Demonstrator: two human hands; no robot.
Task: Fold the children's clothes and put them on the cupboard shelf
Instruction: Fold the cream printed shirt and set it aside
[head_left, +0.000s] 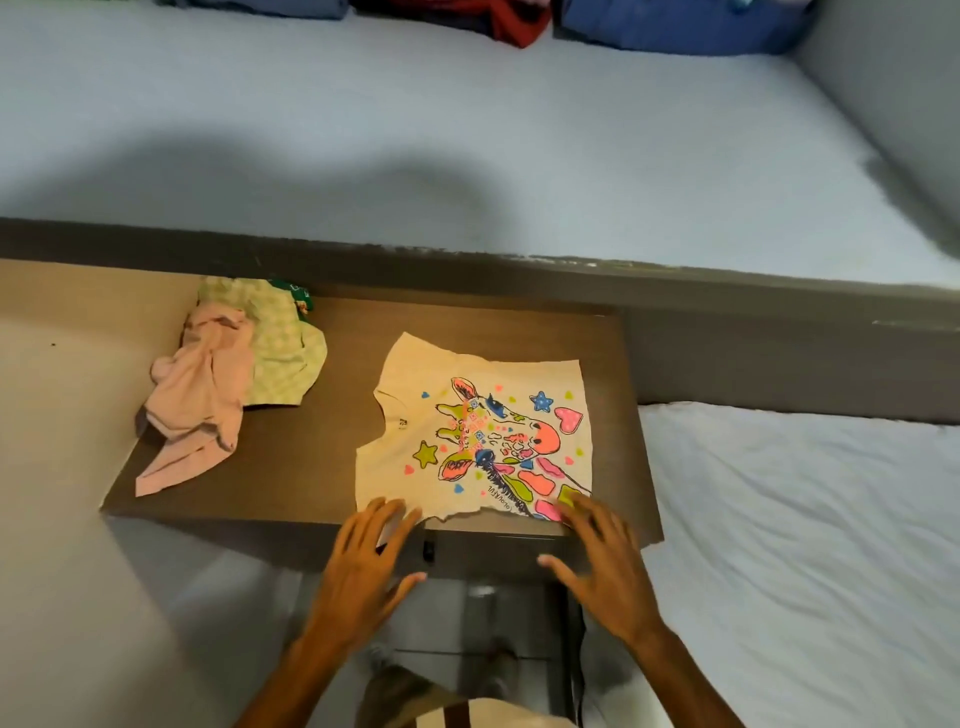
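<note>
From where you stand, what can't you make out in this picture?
- Head view: the folded blue and red clothes at the back are cut off by the top edge.
- The green garment is mostly hidden under the yellow-green checked cloth and crumpled pink garment.
- The small print on the cream giraffe-print T-shirt is too small to read.
- The left hand and right hand cover its near hem; any grip is unclear.

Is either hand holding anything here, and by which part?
Nothing is gripped. Both hands, left and right, lie open with fingers spread on the near edge of the shirt, flat on the table.
</note>
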